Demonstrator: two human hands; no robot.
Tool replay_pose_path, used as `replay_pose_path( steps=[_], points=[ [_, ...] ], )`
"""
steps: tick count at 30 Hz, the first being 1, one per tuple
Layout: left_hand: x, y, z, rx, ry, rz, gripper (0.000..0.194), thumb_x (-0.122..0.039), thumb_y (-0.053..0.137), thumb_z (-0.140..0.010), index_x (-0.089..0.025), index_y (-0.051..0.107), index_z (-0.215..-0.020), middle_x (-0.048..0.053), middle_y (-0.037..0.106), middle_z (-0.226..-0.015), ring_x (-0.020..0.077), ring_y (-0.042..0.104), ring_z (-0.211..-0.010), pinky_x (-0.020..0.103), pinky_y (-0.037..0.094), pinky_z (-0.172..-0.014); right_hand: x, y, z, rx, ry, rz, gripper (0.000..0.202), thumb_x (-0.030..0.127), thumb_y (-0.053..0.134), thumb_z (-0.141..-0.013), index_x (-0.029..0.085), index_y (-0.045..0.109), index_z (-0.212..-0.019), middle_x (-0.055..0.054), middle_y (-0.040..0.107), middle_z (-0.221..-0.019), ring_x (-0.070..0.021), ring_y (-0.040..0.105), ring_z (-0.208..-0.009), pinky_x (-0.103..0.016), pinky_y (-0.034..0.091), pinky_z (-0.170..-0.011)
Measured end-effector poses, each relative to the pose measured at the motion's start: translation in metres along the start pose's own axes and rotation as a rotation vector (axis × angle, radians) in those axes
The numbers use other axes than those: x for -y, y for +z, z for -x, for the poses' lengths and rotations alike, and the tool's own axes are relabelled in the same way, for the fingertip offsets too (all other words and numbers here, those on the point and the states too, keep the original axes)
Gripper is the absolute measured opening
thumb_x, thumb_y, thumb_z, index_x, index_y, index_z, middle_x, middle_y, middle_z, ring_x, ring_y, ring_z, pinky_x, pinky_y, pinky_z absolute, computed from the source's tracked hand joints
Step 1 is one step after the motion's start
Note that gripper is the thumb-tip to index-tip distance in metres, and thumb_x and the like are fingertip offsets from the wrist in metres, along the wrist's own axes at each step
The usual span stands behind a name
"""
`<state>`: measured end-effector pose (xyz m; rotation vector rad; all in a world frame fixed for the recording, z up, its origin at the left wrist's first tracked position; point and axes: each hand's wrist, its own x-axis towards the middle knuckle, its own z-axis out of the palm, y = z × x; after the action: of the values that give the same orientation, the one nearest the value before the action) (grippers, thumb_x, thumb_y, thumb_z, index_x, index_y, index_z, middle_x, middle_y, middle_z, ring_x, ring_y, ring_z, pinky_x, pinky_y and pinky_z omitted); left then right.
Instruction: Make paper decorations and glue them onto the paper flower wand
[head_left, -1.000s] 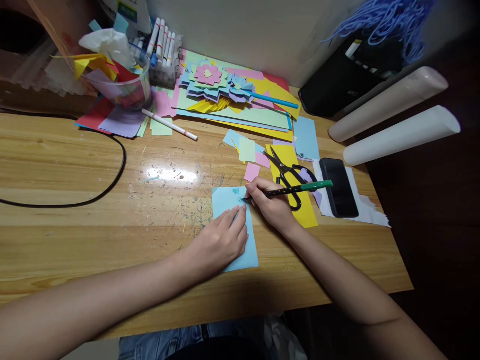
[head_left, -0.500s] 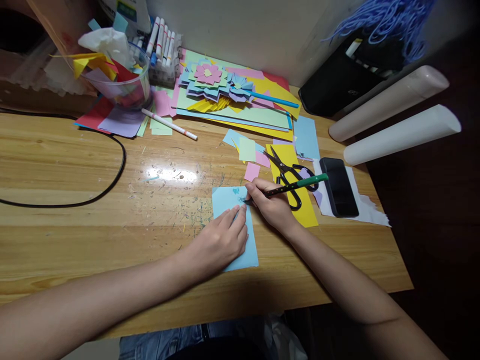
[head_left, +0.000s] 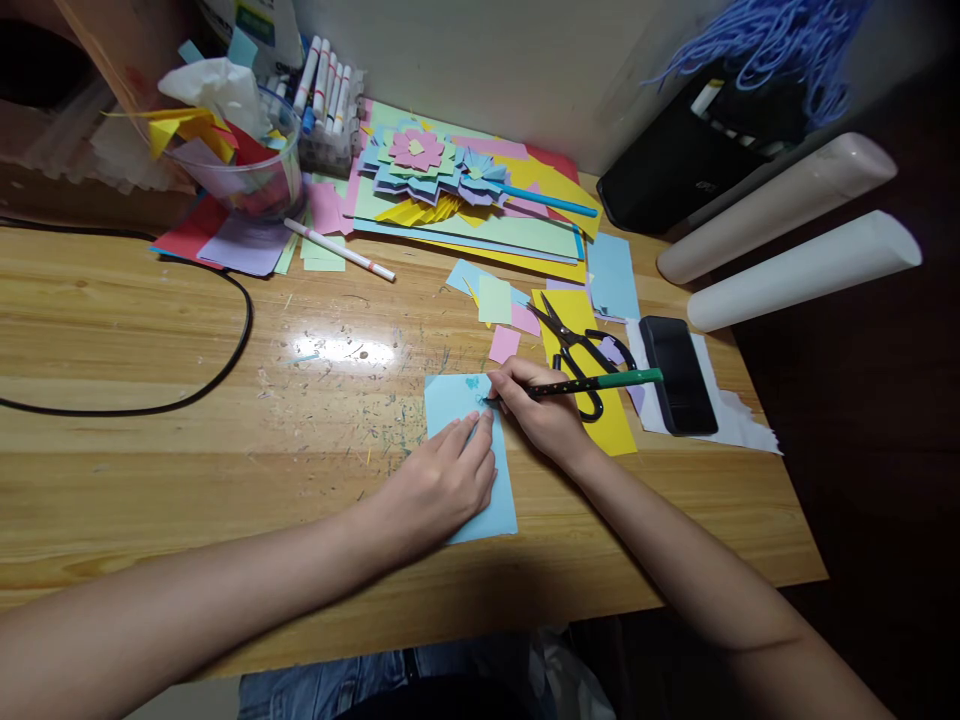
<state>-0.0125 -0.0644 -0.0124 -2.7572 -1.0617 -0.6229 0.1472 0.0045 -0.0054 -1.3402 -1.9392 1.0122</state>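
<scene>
A light blue sheet of paper point(head_left: 491, 505) lies on the wooden table in front of me, with small teal marks point(head_left: 472, 382) near its top edge. My left hand point(head_left: 450, 470) rests flat on the sheet, fingers stretched out towards the marks. In my right hand point(head_left: 540, 405) is a slim pen point(head_left: 626, 379), black with dots and green at its rear end. Its tip, partly hidden by my fingers, is at the paper beside the lower mark. Black-handled scissors point(head_left: 562, 330) lie on yellow paper point(head_left: 611, 432) just beyond my right hand.
Small paper pieces point(head_left: 505, 345) lie beyond the sheet, and a phone point(head_left: 679, 375) sits at the right. Paper flowers point(head_left: 420, 150) rest on stacked coloured paper at the back. A white marker point(head_left: 341, 250), a plastic cup of scraps point(head_left: 247, 180) and a black cable point(head_left: 244, 340) are leftward.
The rear end of the pen has swung slightly down and right, so it lies flatter. The lower teal mark looks more filled in. My left hand has stayed in place.
</scene>
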Motion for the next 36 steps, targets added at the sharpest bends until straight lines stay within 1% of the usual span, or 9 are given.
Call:
replay_pose_path(
  steps=[3,7,11,14,20,25,31,36],
  points=[
    [0.0001,-0.0007,-0.0007,0.001,0.000,-0.004,0.022,-0.017,0.048,-0.084,-0.002,0.061,-0.093,0.020,0.064,-0.111,0.0259,0.063,-0.099,0.033,0.053,-0.082,-0.0004,-0.0001,0.0002,0.028,0.001,-0.011,0.039,0.044,0.047,-0.089,0.018,0.052,-0.060,0.003,0.046,-0.054,-0.0106,0.044,-0.053,-0.024,0.035,-0.053],
    [-0.0002,-0.0004,-0.0009,0.009,0.006,0.005,0.022,-0.016,0.049,-0.084,-0.001,0.061,-0.094,0.021,0.063,-0.111,0.0266,0.063,-0.099,0.034,0.053,-0.083,-0.0011,-0.0004,0.0004,0.003,0.001,-0.010,0.037,0.043,0.047,-0.089,0.018,0.052,-0.062,0.003,0.047,-0.055,-0.0104,0.044,-0.054,-0.024,0.035,-0.054],
    [-0.0004,0.0013,0.0000,0.008,0.005,0.001,0.024,-0.018,0.050,-0.084,0.000,0.061,-0.095,0.021,0.063,-0.112,0.0270,0.063,-0.099,0.034,0.053,-0.083,-0.0005,-0.0009,0.0004,0.033,-0.007,-0.019,0.039,0.044,0.047,-0.089,0.018,0.051,-0.059,0.003,0.045,-0.054,-0.0100,0.043,-0.052,-0.024,0.034,-0.052],
    [-0.0003,0.0012,0.0004,0.013,0.006,-0.002,0.024,-0.018,0.049,-0.084,0.000,0.061,-0.097,0.020,0.063,-0.112,0.0262,0.063,-0.099,0.034,0.053,-0.084,-0.0003,-0.0010,0.0001,0.012,-0.001,-0.030,0.039,0.044,0.047,-0.088,0.018,0.051,-0.060,0.003,0.046,-0.054,-0.0101,0.043,-0.053,-0.024,0.034,-0.053],
    [-0.0001,-0.0011,-0.0004,0.012,-0.004,0.029,0.023,-0.016,0.048,-0.085,0.000,0.060,-0.095,0.022,0.063,-0.112,0.0266,0.063,-0.100,0.035,0.052,-0.084,-0.0009,-0.0004,-0.0008,0.033,0.003,-0.042,0.038,0.044,0.048,-0.088,0.018,0.053,-0.061,0.003,0.048,-0.055,-0.0104,0.044,-0.053,-0.024,0.035,-0.052],
    [-0.0002,0.0011,0.0002,0.009,0.003,0.014,0.025,-0.017,0.048,-0.085,0.001,0.060,-0.097,0.023,0.062,-0.113,0.0265,0.062,-0.100,0.035,0.052,-0.084,0.0004,-0.0005,-0.0011,0.041,0.003,-0.062,0.038,0.044,0.049,-0.087,0.018,0.053,-0.060,0.003,0.047,-0.054,-0.0104,0.044,-0.052,-0.024,0.035,-0.052],
    [-0.0006,0.0013,0.0006,0.006,0.005,-0.008,0.026,-0.018,0.047,-0.085,0.000,0.061,-0.098,0.020,0.063,-0.112,0.0260,0.063,-0.100,0.034,0.052,-0.084,0.0005,-0.0008,-0.0013,0.045,0.015,-0.052,0.038,0.046,0.050,-0.086,0.018,0.054,-0.060,0.003,0.048,-0.054,-0.0105,0.044,-0.052,-0.025,0.035,-0.052],
    [-0.0005,0.0005,0.0004,0.005,0.008,-0.021,0.026,-0.018,0.048,-0.084,-0.001,0.061,-0.097,0.019,0.064,-0.112,0.0259,0.063,-0.099,0.033,0.052,-0.084,0.0006,-0.0006,-0.0011,0.046,0.002,-0.062,0.038,0.045,0.050,-0.086,0.018,0.054,-0.060,0.003,0.048,-0.054,-0.0101,0.044,-0.052,-0.024,0.034,-0.052]
  ],
)
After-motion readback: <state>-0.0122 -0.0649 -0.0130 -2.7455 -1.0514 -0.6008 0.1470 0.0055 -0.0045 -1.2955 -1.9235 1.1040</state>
